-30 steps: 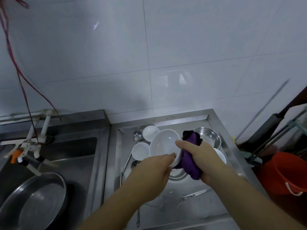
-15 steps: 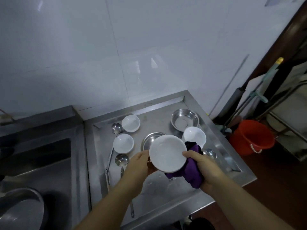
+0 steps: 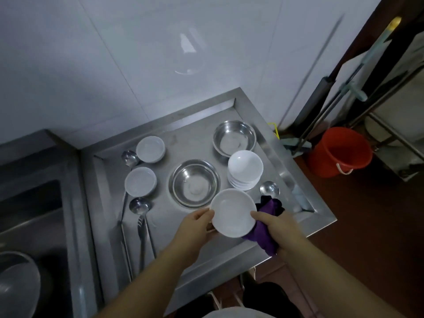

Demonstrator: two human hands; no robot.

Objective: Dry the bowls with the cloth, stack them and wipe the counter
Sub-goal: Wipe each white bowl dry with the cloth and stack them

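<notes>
Bowl (image 3: 232,213) now faces up; left hand (image 3: 197,226) grips it, right hand (image 3: 278,230) clutches cloth (image 3: 267,222) (stack (image 3: 245,169) next, probably).

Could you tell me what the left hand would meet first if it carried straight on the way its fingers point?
Probably the steel bowl, just beyond the left hand and the white bowl it holds; depth is uncertain.
</notes>
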